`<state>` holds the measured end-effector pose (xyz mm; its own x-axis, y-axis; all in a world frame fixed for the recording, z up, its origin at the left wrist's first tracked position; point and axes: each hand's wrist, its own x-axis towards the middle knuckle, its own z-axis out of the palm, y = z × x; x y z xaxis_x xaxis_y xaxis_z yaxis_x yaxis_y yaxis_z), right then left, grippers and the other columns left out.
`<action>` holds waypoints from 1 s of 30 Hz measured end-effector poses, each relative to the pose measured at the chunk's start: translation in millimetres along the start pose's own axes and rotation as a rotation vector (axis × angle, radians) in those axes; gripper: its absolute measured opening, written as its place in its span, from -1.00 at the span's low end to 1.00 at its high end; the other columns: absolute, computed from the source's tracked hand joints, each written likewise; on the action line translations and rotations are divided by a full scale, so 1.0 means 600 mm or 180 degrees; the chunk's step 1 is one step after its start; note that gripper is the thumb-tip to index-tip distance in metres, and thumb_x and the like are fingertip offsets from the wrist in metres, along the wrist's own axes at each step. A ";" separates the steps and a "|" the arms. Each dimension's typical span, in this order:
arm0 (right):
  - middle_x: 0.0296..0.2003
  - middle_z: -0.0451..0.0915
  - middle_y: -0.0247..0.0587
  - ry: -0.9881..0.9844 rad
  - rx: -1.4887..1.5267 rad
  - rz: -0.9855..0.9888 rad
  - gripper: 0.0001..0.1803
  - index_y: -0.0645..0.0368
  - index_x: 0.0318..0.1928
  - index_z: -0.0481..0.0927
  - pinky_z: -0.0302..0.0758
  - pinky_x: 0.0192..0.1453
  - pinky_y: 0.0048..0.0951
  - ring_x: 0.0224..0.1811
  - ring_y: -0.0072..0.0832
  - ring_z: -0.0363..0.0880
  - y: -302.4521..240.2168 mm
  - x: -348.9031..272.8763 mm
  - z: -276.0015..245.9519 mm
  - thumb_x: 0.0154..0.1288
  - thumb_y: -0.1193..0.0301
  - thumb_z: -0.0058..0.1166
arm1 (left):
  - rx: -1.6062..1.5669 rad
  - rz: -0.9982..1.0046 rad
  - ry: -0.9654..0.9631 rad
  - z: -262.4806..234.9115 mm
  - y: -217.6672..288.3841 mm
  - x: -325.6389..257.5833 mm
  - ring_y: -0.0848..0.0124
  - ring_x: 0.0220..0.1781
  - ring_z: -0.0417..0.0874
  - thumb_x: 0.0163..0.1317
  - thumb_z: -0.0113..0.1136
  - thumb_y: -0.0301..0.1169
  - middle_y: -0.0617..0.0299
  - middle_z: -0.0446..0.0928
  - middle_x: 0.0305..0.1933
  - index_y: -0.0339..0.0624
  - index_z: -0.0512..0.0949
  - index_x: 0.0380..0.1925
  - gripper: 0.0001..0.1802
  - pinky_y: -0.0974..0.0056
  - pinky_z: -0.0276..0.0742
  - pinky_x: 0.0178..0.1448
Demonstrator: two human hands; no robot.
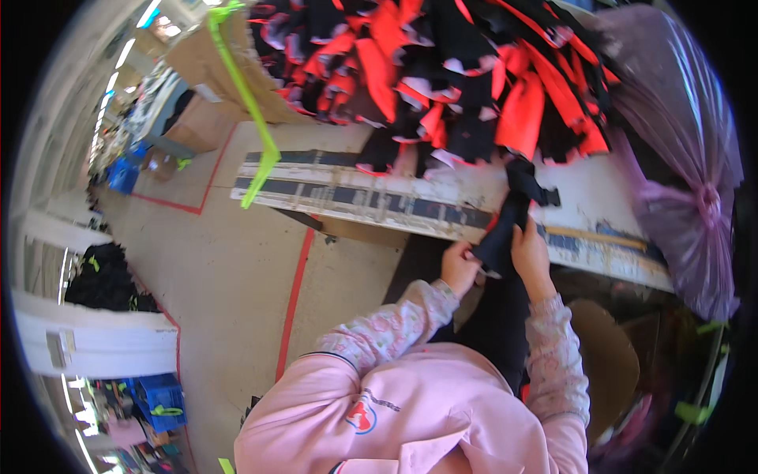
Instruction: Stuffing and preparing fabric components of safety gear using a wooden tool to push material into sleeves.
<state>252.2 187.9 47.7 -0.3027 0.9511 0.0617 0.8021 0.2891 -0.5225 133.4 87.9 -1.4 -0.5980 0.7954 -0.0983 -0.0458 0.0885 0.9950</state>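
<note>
I have the left hand (pixel 461 268) and right hand (pixel 530 254) pinched on a black cloth (pixel 505 235) at the near edge of the tabletop (pixel 588 197), red-and-black pieces (pixel 442 79) piled far.

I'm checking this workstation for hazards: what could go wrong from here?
The black cloth piece, held by the left hand and right hand, hangs partly over the table edge, so it might slip off if the grip loosened.

The scuffed, patchy tape along that edge could perhaps snag the cloth.

The heap of black and red-orange pieces is loose and overlapping, so pulling at one might drag others along.
</note>
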 end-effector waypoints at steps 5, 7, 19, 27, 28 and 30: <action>-0.48 0.56 0.24 -0.0007 0.0058 -0.0062 -0.53 0.35 0.06 0.29 0.47 -0.31 0.05 -0.40 0.13 0.56 -0.001 0.009 0.003 0.33 0.19 -0.16 | -0.0521 -0.0720 -0.0069 -0.018 0.006 0.005 0.55 -0.71 0.35 -0.02 0.03 -0.68 0.35 0.32 -0.66 -0.12 0.36 -0.57 -0.82 0.41 0.30 -0.63; -0.49 0.56 0.24 0.0052 0.0255 -0.0167 -0.53 0.37 0.05 0.28 0.47 -0.34 0.04 -0.41 0.12 0.55 0.001 0.009 0.012 0.34 0.21 -0.17 | -0.1311 -0.1230 -0.0128 -0.026 0.008 0.012 0.45 -0.77 0.33 0.04 -0.05 -0.64 0.28 0.36 -0.64 -0.13 0.38 -0.54 -0.87 0.36 0.32 -0.66; -0.30 0.54 0.31 -0.0485 0.0233 0.0194 -0.51 0.32 0.14 0.26 0.46 -0.22 -0.01 -0.26 0.13 0.53 -0.008 0.012 -0.018 0.31 0.26 -0.11 | -0.1737 -0.2068 -0.1691 0.001 0.031 0.000 0.08 -0.13 0.62 0.32 -0.16 -0.38 0.00 0.53 -0.08 -0.28 0.36 0.04 -0.66 -0.03 0.58 -0.01; 0.22 0.16 0.29 0.0304 0.0434 -0.0983 -0.29 0.23 0.26 0.16 0.32 0.20 -0.17 0.22 0.12 0.21 0.011 0.085 -0.051 0.11 0.43 0.14 | -0.1925 -0.1794 -0.1755 0.050 0.025 -0.017 0.19 -0.01 0.59 0.36 -0.20 -0.46 0.10 0.50 0.03 -0.17 0.34 0.12 -0.66 0.01 0.58 0.04; 0.25 0.11 0.30 0.0553 0.0683 -0.1075 -0.25 0.20 0.29 0.13 0.26 0.27 -0.18 0.27 0.16 0.14 0.007 0.110 -0.062 0.09 0.46 0.15 | -0.1749 -0.1778 -0.1805 0.050 0.023 -0.019 0.18 -0.01 0.59 0.37 -0.19 -0.44 0.09 0.50 0.03 -0.17 0.34 0.12 -0.66 0.02 0.58 0.04; 0.28 0.08 0.25 0.1082 0.0872 -0.0920 -0.24 0.15 0.30 0.13 0.26 0.28 -0.20 0.27 0.15 0.15 -0.005 0.176 -0.103 0.08 0.48 0.16 | -0.1553 -0.1765 -0.1864 0.047 0.020 -0.021 0.17 -0.01 0.58 0.38 -0.17 -0.41 0.09 0.49 0.04 -0.17 0.34 0.12 -0.67 0.03 0.58 0.04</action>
<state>249.9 294.4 108.2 -0.2709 0.8314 0.4851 0.5327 0.5493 -0.6439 162.9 95.5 11.3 0.1009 0.9015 -0.4208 -0.6126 0.3895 0.6878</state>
